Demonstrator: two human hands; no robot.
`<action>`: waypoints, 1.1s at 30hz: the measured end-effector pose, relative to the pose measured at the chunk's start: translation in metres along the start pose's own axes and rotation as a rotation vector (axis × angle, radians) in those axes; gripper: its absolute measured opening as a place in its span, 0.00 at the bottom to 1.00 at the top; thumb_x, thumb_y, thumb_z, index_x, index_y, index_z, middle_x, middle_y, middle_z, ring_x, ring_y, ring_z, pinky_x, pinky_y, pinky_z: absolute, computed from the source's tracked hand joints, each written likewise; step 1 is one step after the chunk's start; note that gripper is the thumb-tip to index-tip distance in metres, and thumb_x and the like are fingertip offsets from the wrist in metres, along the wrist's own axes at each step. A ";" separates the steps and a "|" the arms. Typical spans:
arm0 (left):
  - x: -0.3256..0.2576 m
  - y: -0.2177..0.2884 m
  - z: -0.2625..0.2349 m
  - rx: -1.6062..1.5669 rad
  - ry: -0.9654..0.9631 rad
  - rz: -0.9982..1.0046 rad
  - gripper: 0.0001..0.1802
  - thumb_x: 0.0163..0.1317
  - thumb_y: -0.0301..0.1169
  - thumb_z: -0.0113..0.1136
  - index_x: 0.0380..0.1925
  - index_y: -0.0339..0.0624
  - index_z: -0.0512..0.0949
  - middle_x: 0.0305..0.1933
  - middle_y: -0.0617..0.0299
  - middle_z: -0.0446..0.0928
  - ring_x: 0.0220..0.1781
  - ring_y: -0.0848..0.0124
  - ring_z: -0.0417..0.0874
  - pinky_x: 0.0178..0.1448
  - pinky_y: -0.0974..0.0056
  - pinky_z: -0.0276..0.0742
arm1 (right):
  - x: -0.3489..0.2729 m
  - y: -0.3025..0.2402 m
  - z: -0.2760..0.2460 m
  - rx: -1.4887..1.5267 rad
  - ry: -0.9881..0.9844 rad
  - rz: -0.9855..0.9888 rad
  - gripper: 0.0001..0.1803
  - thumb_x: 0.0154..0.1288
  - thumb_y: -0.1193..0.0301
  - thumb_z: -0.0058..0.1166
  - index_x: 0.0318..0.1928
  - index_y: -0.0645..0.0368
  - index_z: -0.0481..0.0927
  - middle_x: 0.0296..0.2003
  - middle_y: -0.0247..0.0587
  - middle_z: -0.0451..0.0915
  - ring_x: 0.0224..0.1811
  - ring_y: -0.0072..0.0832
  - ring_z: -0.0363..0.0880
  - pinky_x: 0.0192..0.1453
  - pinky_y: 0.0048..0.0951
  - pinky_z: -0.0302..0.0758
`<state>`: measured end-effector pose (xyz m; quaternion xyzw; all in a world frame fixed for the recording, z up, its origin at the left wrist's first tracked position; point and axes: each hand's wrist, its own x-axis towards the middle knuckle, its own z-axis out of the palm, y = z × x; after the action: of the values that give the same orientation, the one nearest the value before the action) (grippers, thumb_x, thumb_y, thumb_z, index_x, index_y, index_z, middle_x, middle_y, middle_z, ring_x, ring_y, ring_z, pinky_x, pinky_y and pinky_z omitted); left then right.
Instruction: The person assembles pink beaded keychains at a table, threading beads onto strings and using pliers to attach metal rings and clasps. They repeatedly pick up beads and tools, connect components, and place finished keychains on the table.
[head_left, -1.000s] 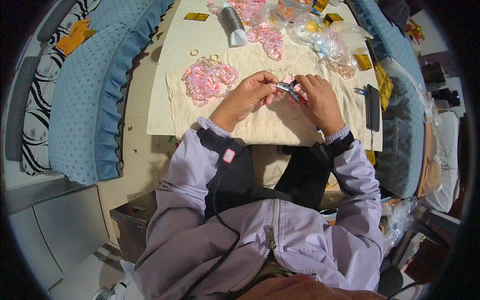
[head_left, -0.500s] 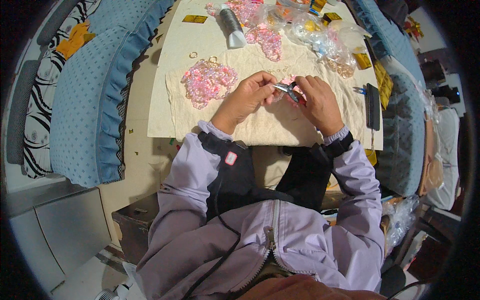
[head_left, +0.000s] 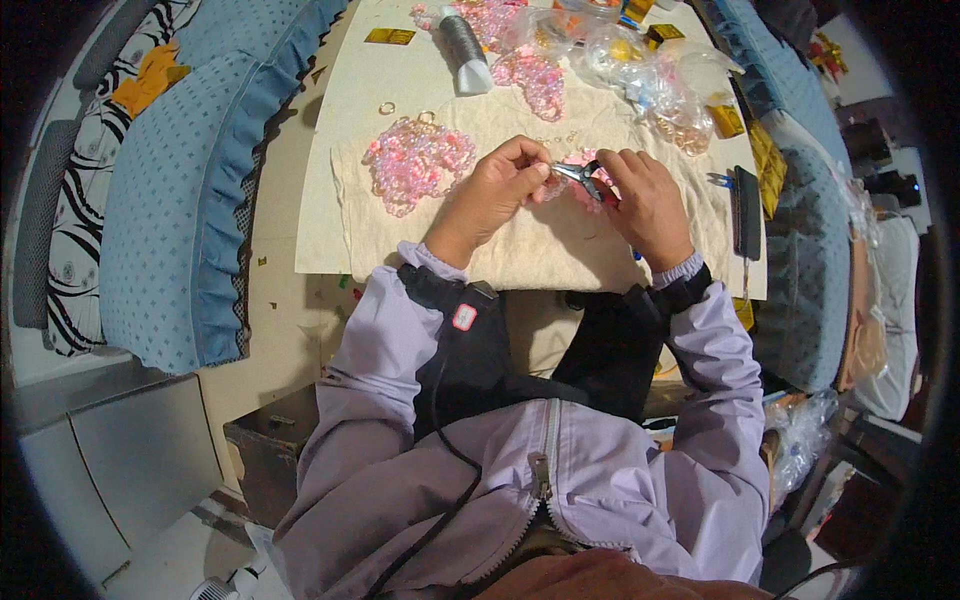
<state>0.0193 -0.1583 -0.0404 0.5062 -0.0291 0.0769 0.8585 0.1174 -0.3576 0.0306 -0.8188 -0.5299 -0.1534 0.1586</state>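
We're at the table (head_left: 320, 215), both hands meeting over the beige cloth (head_left: 560, 240) near its middle, slightly toward the near edge. Our left hand (head_left: 495, 195) is curled shut, fingertips pinching a small pink beaded piece (head_left: 562, 183) that lies touching the cloth between the two hands. Our right hand (head_left: 645, 200) is closed around the handles of small pliers (head_left: 583, 177), nose pointing left into that piece; whether the nose is clamped on a ring or just touching, we can't tell, too small. Progress, as a judgement: one finished-looking heap of pink bead chain (head_left: 415, 160) sits on the cloth's left part, well apart from the hands, and more pink beadwork (head_left: 535, 80) lies toward the far edge, so a good share looks done. The piece in hand is small, so it reads as early in its own build. Loose metal rings (head_left: 388, 108) lie near the far-left corner of the cloth, unused, and clear bags of beads (head_left: 650, 85) are piled at the far-right side, so supply remains and work looks far from finished. A grey thread spool (head_left: 462, 42) stands at the far edge, untouched. A dark flat phone-like slab (head_left: 746, 212) lies along the right edge. Blue cushions (head_left: 165, 200) flank the table's left side.
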 end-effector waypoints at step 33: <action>0.002 0.013 -0.008 -0.483 -0.220 -0.275 0.06 0.70 0.26 0.58 0.45 0.39 0.76 0.39 0.58 0.81 0.32 0.79 0.75 0.40 0.75 0.74 | -0.003 -0.004 -0.003 -0.013 -0.001 -0.009 0.19 0.57 0.69 0.67 0.49 0.56 0.77 0.34 0.41 0.76 0.38 0.41 0.77 0.42 0.41 0.74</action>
<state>0.0189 -0.1452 -0.0324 0.2919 -0.0705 -0.1045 0.9481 0.1118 -0.3599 0.0321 -0.8177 -0.5325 -0.1569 0.1524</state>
